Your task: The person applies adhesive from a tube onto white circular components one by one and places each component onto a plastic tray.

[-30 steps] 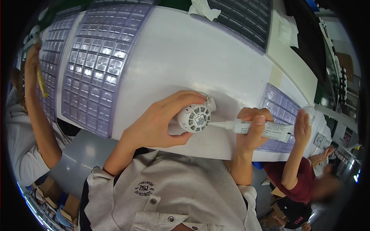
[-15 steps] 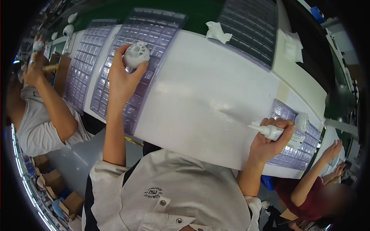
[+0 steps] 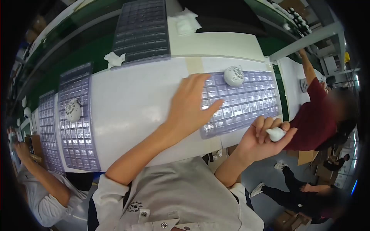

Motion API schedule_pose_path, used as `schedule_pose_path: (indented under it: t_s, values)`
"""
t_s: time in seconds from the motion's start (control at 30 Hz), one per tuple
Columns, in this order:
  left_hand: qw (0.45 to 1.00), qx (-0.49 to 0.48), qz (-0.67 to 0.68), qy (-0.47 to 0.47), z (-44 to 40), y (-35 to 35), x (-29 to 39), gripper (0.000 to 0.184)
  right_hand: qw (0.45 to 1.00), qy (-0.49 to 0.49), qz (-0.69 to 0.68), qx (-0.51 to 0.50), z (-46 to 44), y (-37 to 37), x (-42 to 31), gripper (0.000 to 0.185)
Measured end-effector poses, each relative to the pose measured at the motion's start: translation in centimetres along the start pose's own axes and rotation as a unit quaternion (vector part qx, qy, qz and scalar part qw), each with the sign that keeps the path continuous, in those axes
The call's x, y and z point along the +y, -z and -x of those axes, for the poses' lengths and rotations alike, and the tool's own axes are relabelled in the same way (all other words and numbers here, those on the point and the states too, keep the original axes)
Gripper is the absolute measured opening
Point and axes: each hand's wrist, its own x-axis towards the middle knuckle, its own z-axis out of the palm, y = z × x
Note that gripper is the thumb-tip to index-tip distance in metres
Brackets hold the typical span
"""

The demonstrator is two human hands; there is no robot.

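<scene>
My left hand (image 3: 189,101) is empty, its fingers spread, over the left edge of a clear plastic compartment tray (image 3: 243,98). Beyond its fingertips, on that same tray, sits a round white shell with cut-out openings (image 3: 233,77). My right hand (image 3: 256,140) is closed around a small white squeeze bottle (image 3: 276,134) in front of the tray; the bottle's tip points toward the camera and its body is mostly hidden by my fingers. A second round white shell (image 3: 72,111) rests on a clear tray (image 3: 79,152) at the left.
Another clear tray (image 3: 48,127) lies farther left, and a darker tray (image 3: 142,32) stands at the back. Crumpled white tissue (image 3: 115,59) lies beside it, more tissue (image 3: 187,22) behind. People work at the left (image 3: 42,192) and right (image 3: 312,123).
My left hand has let go of the white shell, now on the left tray, and moved right to the other tray. The view has turned right. My right hand still holds the bottle.
</scene>
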Motion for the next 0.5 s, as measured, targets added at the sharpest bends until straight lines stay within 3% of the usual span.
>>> schedule_pose_path:
  t_s: [0.07, 0.17, 0.27, 0.3, 0.4, 0.5]
  values:
    - [1.0, -0.004, 0.008, -0.016, -2.4, -4.9, 1.0, 0.063, 1.0, -0.001, 0.002, 0.019, 0.2, 0.9, -0.5, 0.036]
    - [0.995, 0.033, -0.089, -0.028, -5.5, -9.1, 1.3, 0.061, 0.999, 0.001, 0.025, 0.025, 1.0, 2.1, -1.7, 0.035]
    - [0.987, -0.06, -0.148, 0.03, -7.2, -10.6, 0.6, 0.057, 0.998, 0.025, 0.053, 0.03, 1.1, 2.4, -3.1, 0.035]
    - [0.986, -0.06, -0.151, 0.031, -7.1, -10.1, 0.8, 0.057, 0.997, 0.034, 0.064, 0.031, 1.0, 2.4, -3.3, 0.034]
    - [0.999, -0.002, 0.007, -0.046, -5.6, -6.0, 1.2, 0.053, 0.999, 0.017, 0.045, 0.002, 0.6, 1.9, -3.0, 0.034]
    - [0.999, -0.017, 0.037, -0.026, -0.3, 2.2, 0.9, 0.053, 0.998, -0.027, 0.053, -0.031, 1.0, 0.9, -1.2, 0.033]
